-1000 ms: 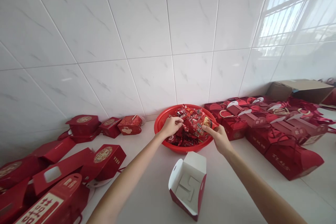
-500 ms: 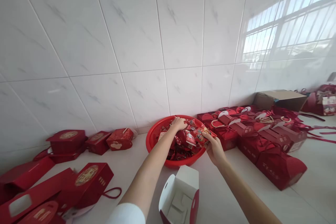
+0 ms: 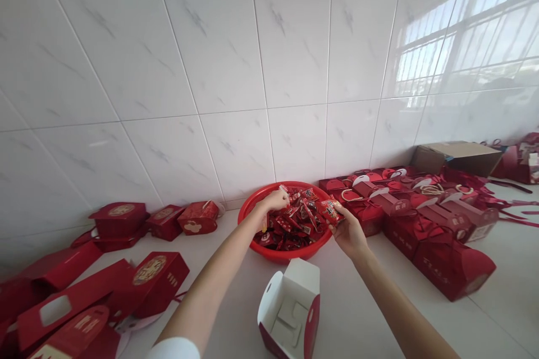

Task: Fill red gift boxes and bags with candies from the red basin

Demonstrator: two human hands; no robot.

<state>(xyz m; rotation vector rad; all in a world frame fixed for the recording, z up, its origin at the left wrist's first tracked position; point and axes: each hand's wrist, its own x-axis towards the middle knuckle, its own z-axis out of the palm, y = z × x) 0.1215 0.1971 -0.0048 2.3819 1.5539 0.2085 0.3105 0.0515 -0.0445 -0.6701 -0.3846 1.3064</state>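
A round red plastic basket holds many small red wrapped sweets. Over its left back part is my left hand, its fingers closed; what they pinch, if anything, is too small to name. At the basket's right rim my right hand grips a red snack packet with printed lettering, perhaps more than one. Below the basket, between my forearms, stands an open gift box, white inside and dark red outside, with no contents visible in it.
Red gift boxes lie in a group on the left, with more boxes along the tiled wall. Rows of closed red boxes with rope handles fill the right. A cardboard box stands behind them.
My left hand has shifted left and slightly down within the basket. My right hand has drawn the packet a little rightward, to the rim. The view has also shifted slightly.
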